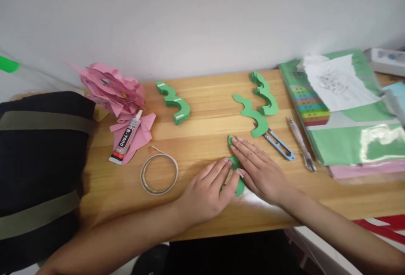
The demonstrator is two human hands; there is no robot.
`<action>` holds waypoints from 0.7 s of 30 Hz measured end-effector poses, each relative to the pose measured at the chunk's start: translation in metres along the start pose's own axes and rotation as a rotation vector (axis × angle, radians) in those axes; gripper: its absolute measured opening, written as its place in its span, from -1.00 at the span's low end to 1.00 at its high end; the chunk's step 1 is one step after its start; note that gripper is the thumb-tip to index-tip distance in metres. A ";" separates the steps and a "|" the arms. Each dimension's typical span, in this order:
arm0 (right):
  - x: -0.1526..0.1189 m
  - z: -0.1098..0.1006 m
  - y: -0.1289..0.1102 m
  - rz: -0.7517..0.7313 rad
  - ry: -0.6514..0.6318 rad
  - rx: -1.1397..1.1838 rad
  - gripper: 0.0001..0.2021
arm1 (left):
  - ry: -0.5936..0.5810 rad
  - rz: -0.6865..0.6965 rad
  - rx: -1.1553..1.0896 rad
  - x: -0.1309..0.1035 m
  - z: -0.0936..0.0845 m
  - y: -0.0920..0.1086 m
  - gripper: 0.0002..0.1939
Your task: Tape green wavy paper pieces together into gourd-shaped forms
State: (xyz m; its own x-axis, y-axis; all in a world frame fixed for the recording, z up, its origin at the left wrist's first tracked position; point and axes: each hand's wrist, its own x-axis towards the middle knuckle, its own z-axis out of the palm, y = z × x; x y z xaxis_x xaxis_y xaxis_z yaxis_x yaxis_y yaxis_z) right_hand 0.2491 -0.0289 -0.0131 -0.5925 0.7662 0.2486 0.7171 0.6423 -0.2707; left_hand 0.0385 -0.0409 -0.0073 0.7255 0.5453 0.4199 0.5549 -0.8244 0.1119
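Observation:
A wavy green paper piece (241,187) lies on the wooden table (202,136) near its front edge, partly hidden under both hands. My left hand (210,188) rests on its left side, fingers laid on the paper, thumb toward its lower part. Flat over its upper right side lies my right hand (257,167), fingers stretched out. Similar green pieces lie beyond: a stack with white strips (182,109) at the back left, a folded stack (268,98) at the back right, and a single flat one (257,119) beside blue thread snips (280,144).
Left of the hands are a tape roll (143,178), a glue tube (126,138), pink folded paper (110,89) and a black bag (41,148). On the right lie a pen (300,142) and a green packet (354,140) under white paper (343,81). A wall stands behind.

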 end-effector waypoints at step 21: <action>0.018 -0.006 0.006 0.014 0.175 0.034 -0.60 | 0.029 -0.014 -0.036 -0.001 0.001 -0.001 -0.55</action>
State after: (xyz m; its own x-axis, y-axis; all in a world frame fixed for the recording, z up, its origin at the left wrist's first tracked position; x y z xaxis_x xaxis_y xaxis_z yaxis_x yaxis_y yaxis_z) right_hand 0.2450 -0.0114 -0.0044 -0.5075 0.7623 0.4018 0.7103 0.6340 -0.3057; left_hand 0.0376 -0.0410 -0.0087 0.7050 0.5530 0.4440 0.5500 -0.8216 0.1500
